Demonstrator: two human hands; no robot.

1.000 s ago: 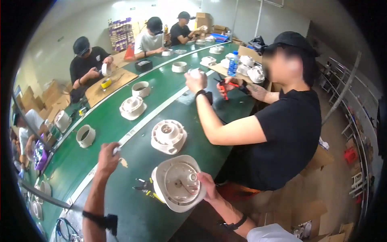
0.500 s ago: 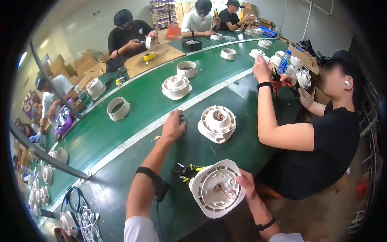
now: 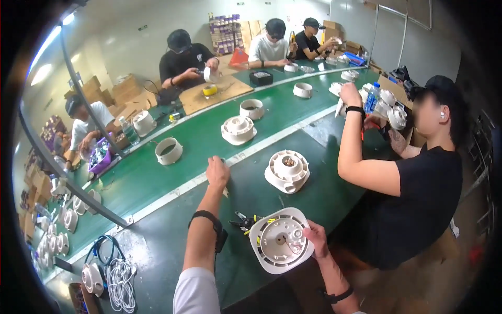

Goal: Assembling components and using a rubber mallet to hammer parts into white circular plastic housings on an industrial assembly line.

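Note:
My right hand (image 3: 316, 239) grips the right rim of a white plastic housing (image 3: 269, 248), tilted so its hollow inside with thin wires faces up. Beyond the white strip's near side, my left hand (image 3: 218, 172) is over the green table with its fingers curled. Whatever they hold, if anything, is hidden. Black-and-yellow pliers (image 3: 243, 222) lie just left of the housing, partly covered by it. Another white round housing (image 3: 287, 170), with brass-coloured bits in its centre, stands on the table to the right of my left hand.
White rings (image 3: 168, 150) and a finished-looking white housing (image 3: 238, 129) sit on the green belt (image 3: 204, 149). A co-worker (image 3: 418, 183) works close on my right. White cable coils (image 3: 121, 285) lie at lower left, by a slanted metal post (image 3: 99, 206). Other people work across the belt.
My view has shifted, so the scene sits further right and lower at the far side. My left hand has drawn back slightly from the white strip, fingers more curled. My right hand keeps the housing.

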